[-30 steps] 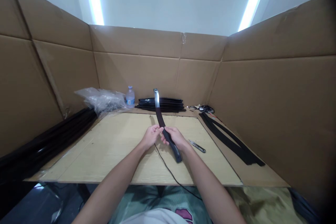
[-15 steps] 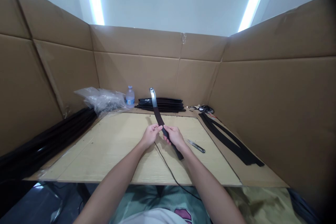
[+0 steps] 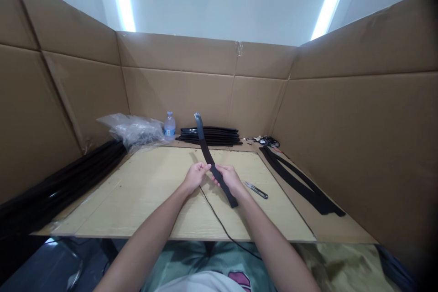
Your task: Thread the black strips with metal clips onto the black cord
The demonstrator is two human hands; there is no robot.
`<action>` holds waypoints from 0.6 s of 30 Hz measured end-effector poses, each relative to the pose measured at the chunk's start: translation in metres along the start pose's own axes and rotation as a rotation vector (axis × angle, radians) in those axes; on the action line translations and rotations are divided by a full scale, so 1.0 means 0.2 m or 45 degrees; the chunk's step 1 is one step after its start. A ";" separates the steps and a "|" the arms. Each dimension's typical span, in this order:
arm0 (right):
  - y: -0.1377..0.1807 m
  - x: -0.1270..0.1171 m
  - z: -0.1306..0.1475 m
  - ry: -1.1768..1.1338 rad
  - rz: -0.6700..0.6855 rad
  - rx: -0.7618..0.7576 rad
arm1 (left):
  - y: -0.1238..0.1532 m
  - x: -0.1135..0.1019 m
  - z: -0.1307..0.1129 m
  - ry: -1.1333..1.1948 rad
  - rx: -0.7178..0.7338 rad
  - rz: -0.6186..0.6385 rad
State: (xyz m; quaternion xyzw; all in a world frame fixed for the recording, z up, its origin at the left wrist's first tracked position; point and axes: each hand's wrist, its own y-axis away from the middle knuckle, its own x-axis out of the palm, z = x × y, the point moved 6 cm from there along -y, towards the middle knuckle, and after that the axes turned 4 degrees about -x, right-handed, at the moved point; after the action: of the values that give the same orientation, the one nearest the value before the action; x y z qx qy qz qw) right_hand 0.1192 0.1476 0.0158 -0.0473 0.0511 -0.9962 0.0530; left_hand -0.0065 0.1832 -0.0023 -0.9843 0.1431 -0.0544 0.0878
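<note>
A long curved strip (image 3: 206, 149) slants across the middle of the table. Most of its length is covered by a black sleeve, while the bare far end (image 3: 199, 123) is grey metal with a small hole at the tip. My right hand (image 3: 228, 179) is closed around the lower sleeved part, thumb on top. At the strip's left edge, my left hand (image 3: 196, 177) pinches thumb and forefinger together; what lies between them is too small to make out. A thin dark cord (image 3: 219, 219) runs from beneath my left hand over the table's front edge. Thread snips (image 3: 256, 190) lie right of my right hand.
Black strips are stacked (image 3: 215, 137) at the back, beside a water bottle (image 3: 169, 127) and a clear plastic bag (image 3: 137, 130). Long black pieces (image 3: 65, 178) line the left side. Flat black strips (image 3: 297, 180) lie right. Cardboard walls (image 3: 178, 86) enclose the table.
The strip has turned about its length, so its metal end shows a darker side instead of the shiny face. Both hands stay in nearly the same place.
</note>
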 end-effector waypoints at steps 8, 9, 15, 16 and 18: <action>0.00 0.01 0.01 -0.134 0.014 -0.034 | -0.01 -0.02 -0.01 -0.023 0.033 -0.107; 0.00 0.01 0.02 -0.149 0.020 -0.036 | 0.00 -0.02 -0.01 -0.004 0.031 -0.102; 0.01 0.02 0.02 -0.200 0.033 0.011 | 0.01 0.01 -0.03 0.134 0.012 -0.047; 0.01 0.02 0.01 -0.191 0.023 0.014 | 0.01 0.01 -0.03 0.162 0.003 -0.039; 0.01 0.03 0.00 -0.190 0.008 0.008 | 0.02 0.02 -0.04 0.214 -0.020 -0.006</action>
State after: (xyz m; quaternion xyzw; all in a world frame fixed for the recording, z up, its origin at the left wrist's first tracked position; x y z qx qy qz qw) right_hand 0.1140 0.1442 0.0166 -0.1209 0.0441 -0.9899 0.0600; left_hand -0.0043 0.1767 0.0048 -0.9772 0.1482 -0.1359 0.0677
